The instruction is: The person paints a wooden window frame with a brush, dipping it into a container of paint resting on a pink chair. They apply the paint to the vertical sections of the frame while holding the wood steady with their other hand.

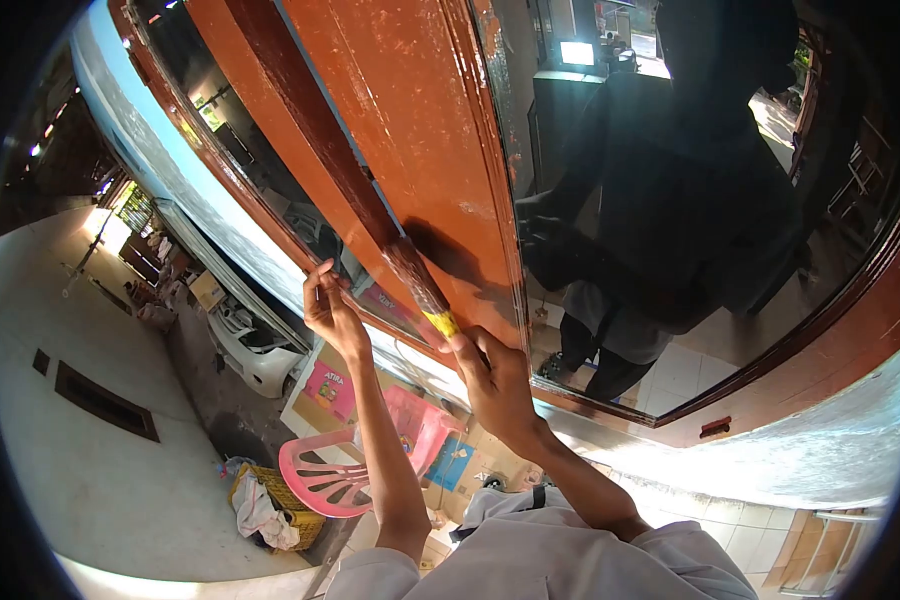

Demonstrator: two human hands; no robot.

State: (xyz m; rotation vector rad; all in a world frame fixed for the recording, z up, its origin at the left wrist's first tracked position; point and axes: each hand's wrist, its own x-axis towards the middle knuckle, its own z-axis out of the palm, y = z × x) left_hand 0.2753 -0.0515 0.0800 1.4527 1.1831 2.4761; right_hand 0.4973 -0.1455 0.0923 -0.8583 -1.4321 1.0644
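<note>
My right hand (495, 385) is wrapped round the yellow handle of a paintbrush (442, 322). Its paint-coated bristle end points up and away, lying against a dark brown strip (315, 120) of the orange-brown wooden door frame (395, 130). The strip looks glossy and freshly coated beside the lighter wood. To the left, my left hand (338, 315) has its fingers curled at the edge of a narrow window frame (260, 222), with fingertips and thumb close together on that edge.
A large dark glass pane (670, 230) on the right reflects a person. Below stand a pink plastic chair (320, 475) and a yellow crate (300, 520) with cloth. Cardboard (490, 455) covers part of the tiled floor. A white car (250, 350) is parked further left.
</note>
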